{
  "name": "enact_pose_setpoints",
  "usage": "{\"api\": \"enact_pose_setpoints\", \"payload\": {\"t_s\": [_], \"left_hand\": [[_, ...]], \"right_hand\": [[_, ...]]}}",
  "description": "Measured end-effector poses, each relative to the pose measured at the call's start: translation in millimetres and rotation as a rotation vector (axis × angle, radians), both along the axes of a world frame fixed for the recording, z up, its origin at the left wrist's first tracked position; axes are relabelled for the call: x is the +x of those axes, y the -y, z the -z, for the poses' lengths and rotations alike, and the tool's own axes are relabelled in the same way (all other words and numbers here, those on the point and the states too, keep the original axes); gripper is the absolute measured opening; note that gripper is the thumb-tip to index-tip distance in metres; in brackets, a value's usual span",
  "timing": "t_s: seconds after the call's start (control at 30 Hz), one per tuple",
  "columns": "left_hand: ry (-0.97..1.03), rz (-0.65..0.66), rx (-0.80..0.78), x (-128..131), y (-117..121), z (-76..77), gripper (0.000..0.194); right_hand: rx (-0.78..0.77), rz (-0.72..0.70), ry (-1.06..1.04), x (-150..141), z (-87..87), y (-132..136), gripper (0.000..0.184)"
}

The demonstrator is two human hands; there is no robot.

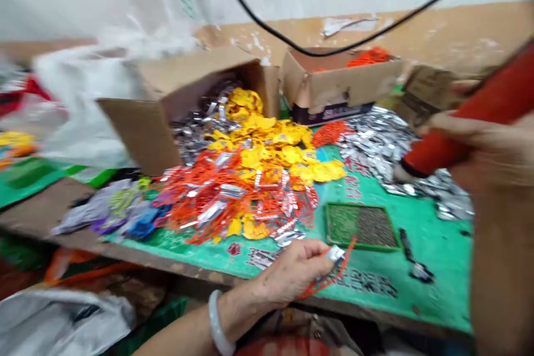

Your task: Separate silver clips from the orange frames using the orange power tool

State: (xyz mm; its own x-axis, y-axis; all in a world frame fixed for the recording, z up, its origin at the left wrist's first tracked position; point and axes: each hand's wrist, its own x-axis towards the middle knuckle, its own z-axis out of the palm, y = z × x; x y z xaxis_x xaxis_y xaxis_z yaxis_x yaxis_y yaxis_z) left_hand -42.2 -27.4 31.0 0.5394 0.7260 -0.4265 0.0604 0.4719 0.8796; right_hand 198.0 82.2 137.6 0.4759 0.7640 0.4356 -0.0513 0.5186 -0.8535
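Note:
My left hand, with a pale bangle on its wrist, rests at the front edge of the table and pinches a small silver tag with a red string loop. My right hand is raised at the right, blurred, wrapped round a red cylindrical tool with a dark tip. A heap of red strings with silver tags and yellow pieces lies in the middle of the green mat. A small green tray of tiny metal parts sits just beyond my left hand.
Silver tags pile at the right. Open cardboard boxes stand behind, one with orange string. A black cable hangs overhead. Plastic bags lie left, coloured bits at the mat's left end.

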Motion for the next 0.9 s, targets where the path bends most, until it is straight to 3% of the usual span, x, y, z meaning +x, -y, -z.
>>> {"api": "enact_pose_setpoints", "payload": {"t_s": [0.13, 0.3, 0.4, 0.73, 0.9], "left_hand": [[0.012, 0.016, -0.015, 3.4, -10.4, 7.1, 0.025], [0.098, 0.026, -0.064, 11.1, -10.8, 14.5, 0.024], [0.123, 0.029, -0.052, 12.1, -11.2, 14.3, 0.026], [0.036, 0.007, 0.002, 12.8, -7.5, 12.7, 0.032], [0.046, 0.014, -0.076, 14.5, -4.5, 10.1, 0.031]], "right_hand": [[-0.086, -0.174, 0.053, -20.3, 16.0, 18.0, 0.051], [-0.133, -0.095, 0.102, -38.6, 62.1, 24.6, 0.054], [-0.135, -0.038, 0.095, -41.5, 78.6, 22.9, 0.051], [-0.146, -0.016, 0.067, -44.2, 91.7, 18.8, 0.029], [-0.153, -0.034, 0.078, -45.2, 94.0, 18.3, 0.041]]}}
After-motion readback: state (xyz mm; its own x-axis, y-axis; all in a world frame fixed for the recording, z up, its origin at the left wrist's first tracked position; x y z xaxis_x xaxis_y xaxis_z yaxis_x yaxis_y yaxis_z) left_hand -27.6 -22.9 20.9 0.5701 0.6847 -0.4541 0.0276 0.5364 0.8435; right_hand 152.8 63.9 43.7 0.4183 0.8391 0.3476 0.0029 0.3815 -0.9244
